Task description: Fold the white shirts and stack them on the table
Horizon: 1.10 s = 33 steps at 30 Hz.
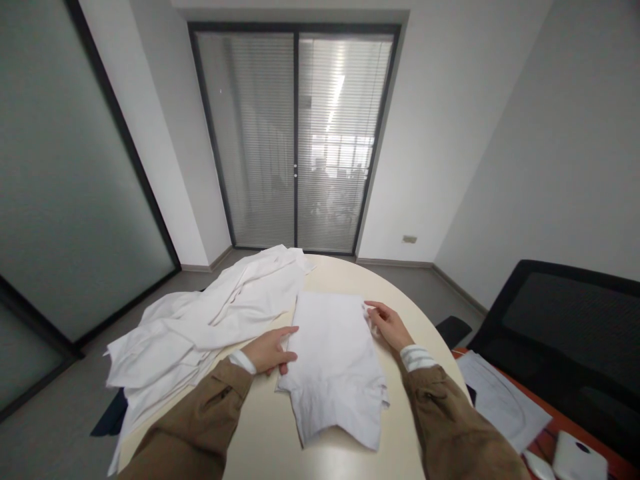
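Brown jacket sleeves reach over a round cream table. The left hand lies open against the edge of a white garment, already folded into a long panel. The right hand is spread, fingertips at its far corner, pinching nothing. A rumpled heap of white clothes remains unfolded to the left.

White cloth, tan sleeve, seemingly striped cuff.
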Each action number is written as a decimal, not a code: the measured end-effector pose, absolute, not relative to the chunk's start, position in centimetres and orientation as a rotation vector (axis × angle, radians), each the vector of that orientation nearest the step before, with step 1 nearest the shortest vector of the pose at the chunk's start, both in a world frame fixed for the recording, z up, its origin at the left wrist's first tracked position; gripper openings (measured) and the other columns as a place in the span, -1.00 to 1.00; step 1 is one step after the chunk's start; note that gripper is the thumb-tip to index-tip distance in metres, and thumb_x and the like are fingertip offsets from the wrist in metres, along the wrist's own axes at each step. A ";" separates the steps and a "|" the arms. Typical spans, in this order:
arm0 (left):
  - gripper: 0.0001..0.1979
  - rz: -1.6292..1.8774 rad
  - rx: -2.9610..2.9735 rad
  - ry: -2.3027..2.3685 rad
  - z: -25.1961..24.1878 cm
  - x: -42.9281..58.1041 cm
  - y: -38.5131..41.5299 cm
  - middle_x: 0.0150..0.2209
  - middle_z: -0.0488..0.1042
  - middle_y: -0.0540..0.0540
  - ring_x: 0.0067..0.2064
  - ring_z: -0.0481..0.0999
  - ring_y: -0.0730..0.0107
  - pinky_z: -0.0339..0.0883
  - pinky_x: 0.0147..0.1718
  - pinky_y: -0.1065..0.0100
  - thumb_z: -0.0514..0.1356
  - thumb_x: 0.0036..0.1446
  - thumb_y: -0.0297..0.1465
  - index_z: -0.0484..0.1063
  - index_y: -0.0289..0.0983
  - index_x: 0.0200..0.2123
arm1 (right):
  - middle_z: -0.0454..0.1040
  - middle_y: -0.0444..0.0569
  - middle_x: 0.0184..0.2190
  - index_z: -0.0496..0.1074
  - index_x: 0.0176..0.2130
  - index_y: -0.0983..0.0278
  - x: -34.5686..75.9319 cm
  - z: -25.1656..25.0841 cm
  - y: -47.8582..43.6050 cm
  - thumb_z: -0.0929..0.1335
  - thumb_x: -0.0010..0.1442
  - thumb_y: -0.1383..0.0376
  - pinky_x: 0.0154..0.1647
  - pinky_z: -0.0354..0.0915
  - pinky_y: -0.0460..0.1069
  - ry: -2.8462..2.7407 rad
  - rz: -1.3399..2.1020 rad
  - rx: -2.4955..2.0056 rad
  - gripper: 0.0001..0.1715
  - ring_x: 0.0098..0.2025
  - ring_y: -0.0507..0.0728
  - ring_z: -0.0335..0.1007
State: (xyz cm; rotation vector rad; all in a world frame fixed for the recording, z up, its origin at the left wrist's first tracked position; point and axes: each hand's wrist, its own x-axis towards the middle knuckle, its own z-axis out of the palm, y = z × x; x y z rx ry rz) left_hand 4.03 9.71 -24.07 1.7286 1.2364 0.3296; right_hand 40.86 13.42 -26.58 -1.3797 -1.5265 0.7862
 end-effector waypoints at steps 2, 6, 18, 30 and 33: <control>-0.03 0.284 1.723 1.228 -24.1 4.0 9.6 -0.50 0.56 0.01 -0.71 0.26 0.50 0.08 -0.69 0.47 0.31 0.04 -0.21 -0.10 -0.32 0.40 | 0.50 0.04 -0.19 0.39 0.11 0.31 40.8 -27.5 14.4 0.32 0.17 -0.08 -0.22 0.35 0.00 -1.522 0.653 -1.393 -0.30 -0.29 0.08 0.40; 0.12 0.152 1.735 1.164 -24.0 3.6 9.5 -0.57 0.51 0.10 -0.67 0.35 0.46 0.12 -0.67 0.50 0.37 -0.05 -0.32 -0.24 -0.33 0.42 | 0.35 0.08 0.19 0.16 0.31 0.19 40.8 -28.5 15.5 0.26 0.26 0.08 0.16 0.27 0.10 -1.608 0.595 -1.450 -0.31 0.11 0.15 0.37; -0.45 0.561 1.760 1.084 -23.9 2.7 11.6 -0.60 0.47 0.01 -0.59 0.37 0.43 0.24 -0.54 0.43 0.17 0.19 -0.10 0.40 -0.33 0.14 | 0.42 0.00 0.14 0.29 0.23 0.19 40.5 -29.7 16.6 0.20 0.27 0.27 0.28 0.15 0.16 -1.877 0.417 -1.450 -0.45 0.17 0.17 0.31; -0.40 0.984 2.131 1.663 -28.9 4.8 16.4 0.01 0.49 -0.33 0.02 0.47 0.13 0.29 0.04 0.17 0.09 0.28 -0.37 0.08 -0.34 0.36 | 0.50 0.05 -0.07 0.35 0.15 0.24 39.5 -28.8 16.6 0.27 0.23 0.24 0.08 0.30 0.11 -1.791 0.476 -1.501 -0.49 -0.05 0.17 0.41; -0.34 1.003 2.123 1.528 -28.7 5.2 16.2 0.08 0.47 -0.31 0.05 0.45 0.12 0.28 0.08 0.15 0.14 0.26 -0.32 0.05 -0.34 0.37 | 0.50 0.05 -0.10 0.39 0.07 0.27 39.4 -28.8 16.6 0.28 0.22 0.21 0.03 0.31 0.09 -1.765 0.513 -1.443 -0.56 -0.09 0.16 0.41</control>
